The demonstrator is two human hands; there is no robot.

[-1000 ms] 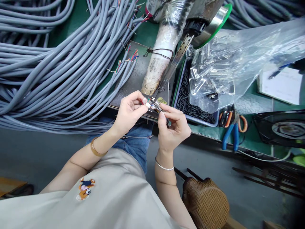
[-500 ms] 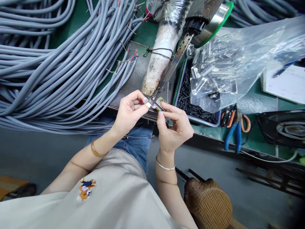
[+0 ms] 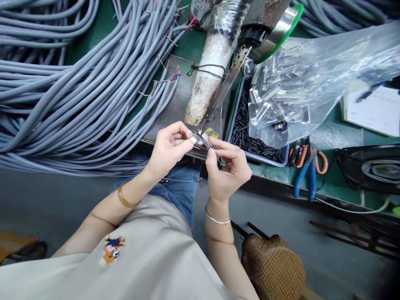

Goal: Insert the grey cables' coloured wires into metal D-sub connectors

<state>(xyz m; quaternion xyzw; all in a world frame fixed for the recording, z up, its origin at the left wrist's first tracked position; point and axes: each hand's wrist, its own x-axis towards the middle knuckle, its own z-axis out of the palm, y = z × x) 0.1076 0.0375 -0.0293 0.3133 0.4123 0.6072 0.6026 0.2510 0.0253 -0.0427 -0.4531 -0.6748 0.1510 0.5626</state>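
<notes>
My left hand [image 3: 171, 145] is closed in a pinch on thin coloured wires [image 3: 191, 134], with a small white piece at its fingertips. Between thumb and fingers, my right hand [image 3: 229, 164] grips one end of a small multi-pin connector [image 3: 204, 139]. The wires meet the connector's pins between the two hands. Right above them, the soldering iron [image 3: 229, 77] slants down with its tip close to the connector. A yellowish sponge-like pad [image 3: 211, 132] lies just behind. The exact contact of wire, pin and tip is too small to make out.
Bundled grey cables [image 3: 93, 91] cover the left side. A whitish wrapped tube [image 3: 204, 79] stands beside the iron, near a solder spool [image 3: 278, 37]. On the right are a bin of black sleeves [image 3: 243, 129], a plastic bag of connectors [image 3: 281, 91], blue-handled pliers [image 3: 305, 179] and a fan [image 3: 375, 166].
The connector in my right hand has shifted slightly left and tilted, showing more of the yellowish pad behind it. Both hands keep their grips.
</notes>
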